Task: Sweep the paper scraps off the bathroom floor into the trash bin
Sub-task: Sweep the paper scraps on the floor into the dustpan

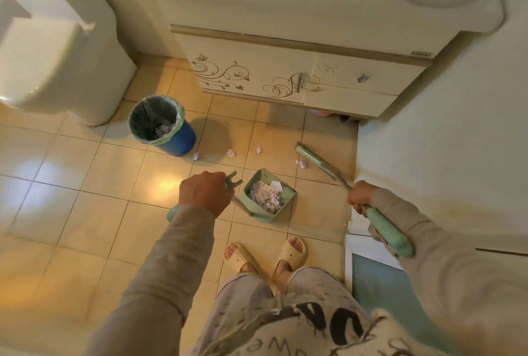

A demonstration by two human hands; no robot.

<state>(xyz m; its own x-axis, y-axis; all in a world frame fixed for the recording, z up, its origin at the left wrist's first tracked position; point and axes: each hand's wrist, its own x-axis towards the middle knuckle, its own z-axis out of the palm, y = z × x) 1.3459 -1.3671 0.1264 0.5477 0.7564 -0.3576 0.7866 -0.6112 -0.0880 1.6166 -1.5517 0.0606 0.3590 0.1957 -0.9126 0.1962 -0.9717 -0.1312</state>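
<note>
My left hand (205,193) grips the upright handle of a mint-green dustpan (285,198) that rests on the tiled floor just ahead of my feet. Crumpled paper scraps (266,195) fill its pan. My right hand (360,197) holds the mint-green broom (317,162), whose head reaches the floor near the right wall. Loose scraps lie on the tiles: one (301,164) beside the broom head, two (258,151) (231,153) further left, one (195,156) by the bin. The blue trash bin (183,138), lined with a bag, stands left of them and has paper inside.
A toilet (57,64) stands at the left. The sink cabinet (271,75) with swirl decoration closes off the far side. A white wall or appliance (443,141) runs along the right. My feet in slippers (265,255) stand behind the dustpan.
</note>
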